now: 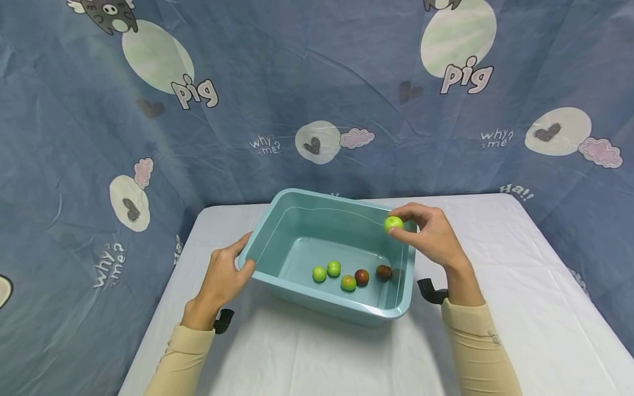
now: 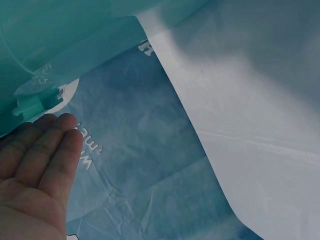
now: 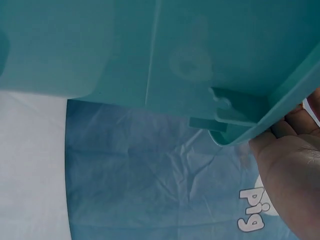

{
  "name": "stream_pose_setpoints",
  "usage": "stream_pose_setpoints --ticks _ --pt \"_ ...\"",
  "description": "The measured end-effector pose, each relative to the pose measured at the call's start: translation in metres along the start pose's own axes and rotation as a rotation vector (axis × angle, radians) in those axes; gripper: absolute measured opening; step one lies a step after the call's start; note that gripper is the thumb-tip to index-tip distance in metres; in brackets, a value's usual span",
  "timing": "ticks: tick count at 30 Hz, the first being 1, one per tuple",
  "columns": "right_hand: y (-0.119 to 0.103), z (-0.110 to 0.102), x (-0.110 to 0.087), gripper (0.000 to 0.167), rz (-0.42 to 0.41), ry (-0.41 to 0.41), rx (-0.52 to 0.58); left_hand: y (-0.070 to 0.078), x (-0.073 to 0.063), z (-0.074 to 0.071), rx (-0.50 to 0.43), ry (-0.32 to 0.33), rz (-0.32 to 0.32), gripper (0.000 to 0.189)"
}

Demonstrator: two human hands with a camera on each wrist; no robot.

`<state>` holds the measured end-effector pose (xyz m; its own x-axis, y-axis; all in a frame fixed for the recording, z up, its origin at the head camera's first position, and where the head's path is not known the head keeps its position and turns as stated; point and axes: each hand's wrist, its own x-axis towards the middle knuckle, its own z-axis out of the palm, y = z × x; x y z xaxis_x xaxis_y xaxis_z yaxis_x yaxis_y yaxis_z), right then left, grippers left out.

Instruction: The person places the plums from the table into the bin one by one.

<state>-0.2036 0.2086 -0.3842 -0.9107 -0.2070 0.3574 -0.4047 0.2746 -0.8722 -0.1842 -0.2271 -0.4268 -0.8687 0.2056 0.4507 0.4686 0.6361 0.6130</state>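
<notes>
My right hand pinches a small round green fruit between thumb and fingers, above the right end of a teal plastic tub. On the tub's floor lie several more small round fruits: two green fruits side by side, a green one with an orange-red tinge, a dark red one and a brown one. My left hand grips the tub's left rim, thumb on top. Its fingers lie along the outside, under the rim. In the right wrist view the tub wall hides the held fruit.
The tub stands on a table with a white cloth. Behind and to the left hangs a blue printed curtain, meeting the table's back edge. A black wrist mount sits by the right wrist, another black mount by the left.
</notes>
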Motion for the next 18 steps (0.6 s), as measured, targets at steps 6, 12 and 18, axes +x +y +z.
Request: stream_pose_setpoints --ticks 6,12,18 --pt "0.0061 0.0005 0.0009 0.022 0.005 -0.005 -0.007 0.0002 0.0002 -0.0004 0.004 0.001 -0.002 0.058" --pt "0.0031 0.0026 0.0008 0.025 0.019 -0.007 -0.025 0.001 0.0002 -0.001 0.005 0.003 0.001 0.058" --pt "0.0024 0.0036 0.0006 0.032 0.026 -0.01 -0.046 0.002 0.0002 -0.0014 0.005 -0.002 -0.006 0.057"
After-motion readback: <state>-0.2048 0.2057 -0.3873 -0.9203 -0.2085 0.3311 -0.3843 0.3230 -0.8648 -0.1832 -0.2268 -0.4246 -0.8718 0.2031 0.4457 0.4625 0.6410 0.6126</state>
